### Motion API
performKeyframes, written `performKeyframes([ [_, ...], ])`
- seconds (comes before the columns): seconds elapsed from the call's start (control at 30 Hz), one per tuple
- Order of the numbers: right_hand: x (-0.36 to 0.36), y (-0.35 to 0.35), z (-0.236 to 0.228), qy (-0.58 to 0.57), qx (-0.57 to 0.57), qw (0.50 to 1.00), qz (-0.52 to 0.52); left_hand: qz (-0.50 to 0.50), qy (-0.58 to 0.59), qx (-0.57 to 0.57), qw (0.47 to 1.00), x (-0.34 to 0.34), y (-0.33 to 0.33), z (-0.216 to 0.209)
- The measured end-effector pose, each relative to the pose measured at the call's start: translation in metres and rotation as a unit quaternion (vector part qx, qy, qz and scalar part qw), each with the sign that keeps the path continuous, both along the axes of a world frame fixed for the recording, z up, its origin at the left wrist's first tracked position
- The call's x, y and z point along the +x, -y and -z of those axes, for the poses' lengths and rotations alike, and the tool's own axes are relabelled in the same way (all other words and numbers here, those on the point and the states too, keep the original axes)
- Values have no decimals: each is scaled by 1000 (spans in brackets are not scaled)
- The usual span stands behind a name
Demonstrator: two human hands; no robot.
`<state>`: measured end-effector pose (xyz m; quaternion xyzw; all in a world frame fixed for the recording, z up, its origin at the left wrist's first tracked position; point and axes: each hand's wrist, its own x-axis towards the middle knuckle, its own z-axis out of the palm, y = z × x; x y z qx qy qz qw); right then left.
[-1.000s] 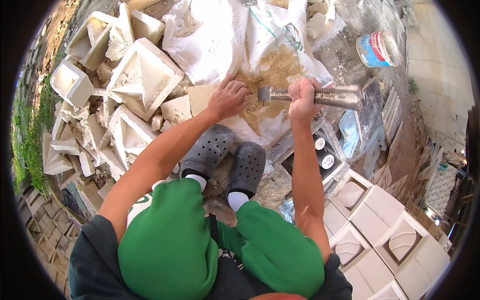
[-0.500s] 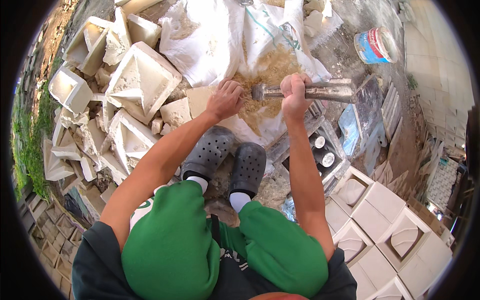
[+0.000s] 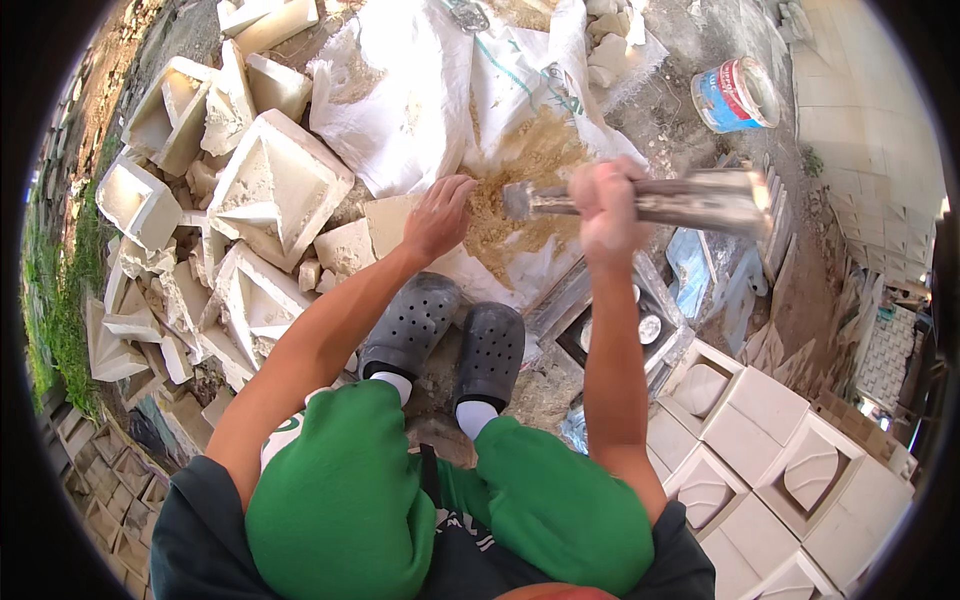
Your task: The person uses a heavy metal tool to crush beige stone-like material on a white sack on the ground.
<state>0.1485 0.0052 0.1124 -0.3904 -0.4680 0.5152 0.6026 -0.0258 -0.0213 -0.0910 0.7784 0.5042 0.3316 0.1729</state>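
Note:
My right hand (image 3: 607, 205) is closed round the middle of a long, worn grey bar-shaped tool (image 3: 680, 203), which lies crosswise and is blurred at its thick right end. Its narrow left end points at tan crumbs and powder (image 3: 505, 225) spread on a white woven sack (image 3: 400, 110). My left hand (image 3: 440, 212) is beside that end, at the right edge of a pale plaster block (image 3: 388, 220). Its fingers are curled together, and whatever lies beneath them is hidden.
Broken plaster moulds (image 3: 275, 185) are heaped at the left. A paint bucket (image 3: 735, 95) lies at the far right. Near my right forearm is a grey frame (image 3: 665, 370) with round white-topped pieces inside. Pale moulded blocks (image 3: 735, 420) fill the lower right. My clogs (image 3: 490, 350) are below the sack.
My right hand and the tool have shifted slightly right and down, with the tool's right end now blurred. My left hand has moved slightly left and down. The whole view has also shifted.

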Motion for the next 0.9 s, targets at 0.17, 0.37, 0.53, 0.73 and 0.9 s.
performKeyframes([
  [0.17, -11, -4, 83, 45, -36, 996, 62, 7, -34, 33, 999, 15, -5, -2],
  [0.37, -28, 21, 44, 56, -81, 986, 131, 66, -57, -151, 985, 29, -4, -3],
  [0.53, -13, 33, 29, -29, -45, 978, 200, 75, -22, -104, 991, 34, -2, -6],
  [0.73, 5, 30, 16, -76, -60, 984, 148, 94, -92, -170, 977, 31, -23, 14],
  [0.9, 18, 31, -65, -109, 46, 990, 74, 100, -73, -231, 965, 43, -38, 1],
])
